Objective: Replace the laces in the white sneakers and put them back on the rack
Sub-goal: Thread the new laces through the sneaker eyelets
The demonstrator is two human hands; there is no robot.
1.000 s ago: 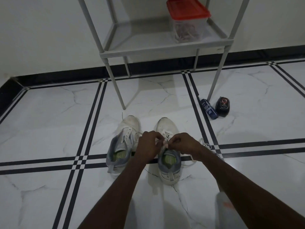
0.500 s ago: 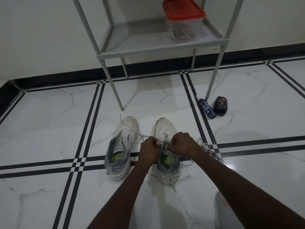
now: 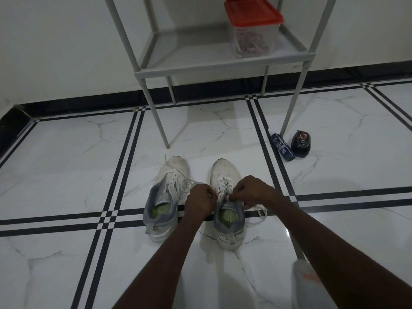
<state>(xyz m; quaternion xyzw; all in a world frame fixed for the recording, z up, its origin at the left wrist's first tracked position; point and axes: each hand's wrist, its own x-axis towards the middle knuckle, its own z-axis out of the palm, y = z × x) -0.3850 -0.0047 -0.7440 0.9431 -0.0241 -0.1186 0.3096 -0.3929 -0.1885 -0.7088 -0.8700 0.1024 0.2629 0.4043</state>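
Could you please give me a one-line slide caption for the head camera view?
Both hands, left and right, pinch the lace on the right-side white sneaker below the rack.

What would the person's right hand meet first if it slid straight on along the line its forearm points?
Probably the left hand, just across the right-hand white mesh sneaker; the right hand points leftward over the white lace. Depth is unclear.

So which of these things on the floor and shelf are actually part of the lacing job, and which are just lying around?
Part of the job:
- right sneaker, being laced
- its lace, pinched by left hand and right hand
- left sneaker
- rack

Just lying about:
- red-lidded container on the rack
- blue bottle
- black tin
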